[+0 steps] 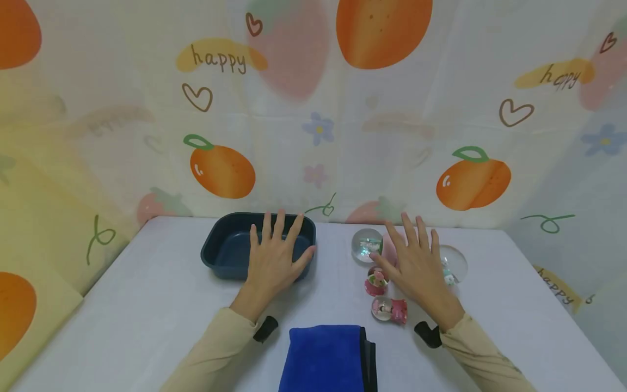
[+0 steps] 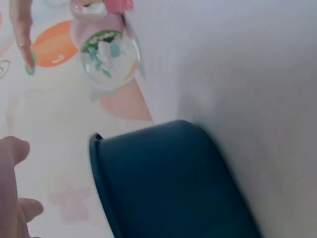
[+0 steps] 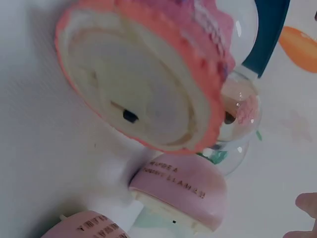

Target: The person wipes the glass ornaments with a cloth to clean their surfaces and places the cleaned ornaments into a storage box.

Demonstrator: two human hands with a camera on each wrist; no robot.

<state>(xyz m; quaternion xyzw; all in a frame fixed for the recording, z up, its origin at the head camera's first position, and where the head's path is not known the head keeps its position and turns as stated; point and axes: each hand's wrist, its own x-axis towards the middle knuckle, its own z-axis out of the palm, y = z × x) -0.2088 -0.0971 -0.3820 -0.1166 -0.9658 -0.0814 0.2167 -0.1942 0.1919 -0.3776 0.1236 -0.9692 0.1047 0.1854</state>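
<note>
Four snow globes (image 1: 366, 246) lie on the white surface (image 1: 137, 316), none showing inside the dark box (image 1: 222, 267); handling looks not yet begun, everything left to do. The left hand (image 1: 271, 258) holds nothing, fingers spread wide across the box's right part. The right hand's (image 1: 418, 269) fingers, likewise wide and holding nothing, appear between two larger globes; two smaller ones lie nearer the wearer.

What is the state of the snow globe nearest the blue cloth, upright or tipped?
Tipped: the snow globe lies on its side, its ball beside its pink base, whose underside shows in the right wrist view.
</note>
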